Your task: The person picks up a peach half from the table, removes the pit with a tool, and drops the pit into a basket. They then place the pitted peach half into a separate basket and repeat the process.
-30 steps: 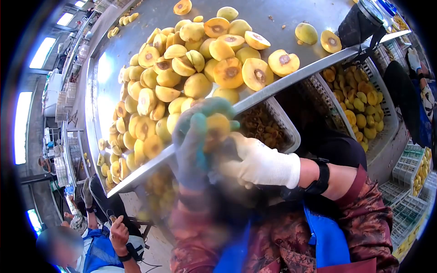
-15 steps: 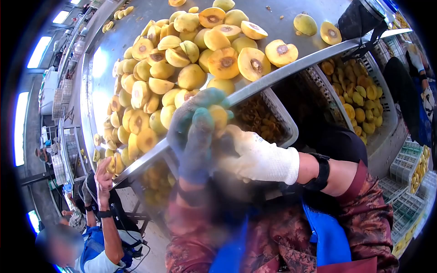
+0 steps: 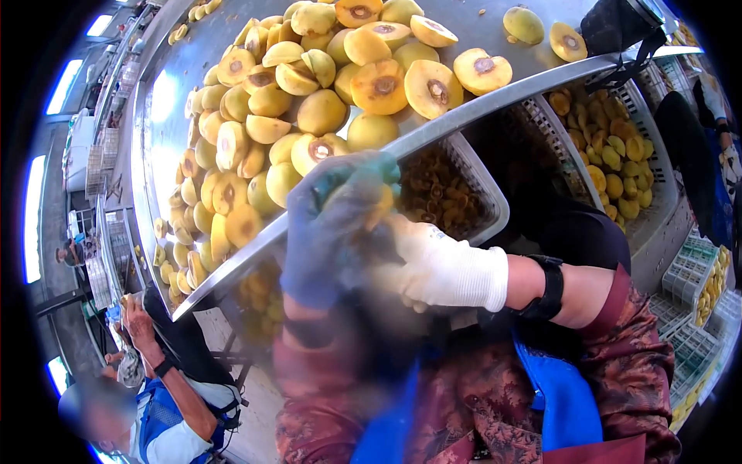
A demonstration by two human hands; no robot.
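My left hand, in a blue-green glove, is closed around a yellow peach piece just over the table's front edge. My right hand, in a white knit glove, presses up against it from the right with fingers curled. Whatever sits in the right fingers is blurred and hidden between the hands. Beyond them a heap of halved yellow peaches lies on the metal table, several cut faces showing the stone.
The metal table's raised rim runs diagonally past my hands. Below it stand a crate of dark scraps and a crate of peach halves. A black container sits at the rim. At lower left is a co-worker's hand.
My left hand has turned around the peach piece, covering more of it. My right hand stays nearly in place. The co-worker's hand has drawn back from the table edge, down and left.
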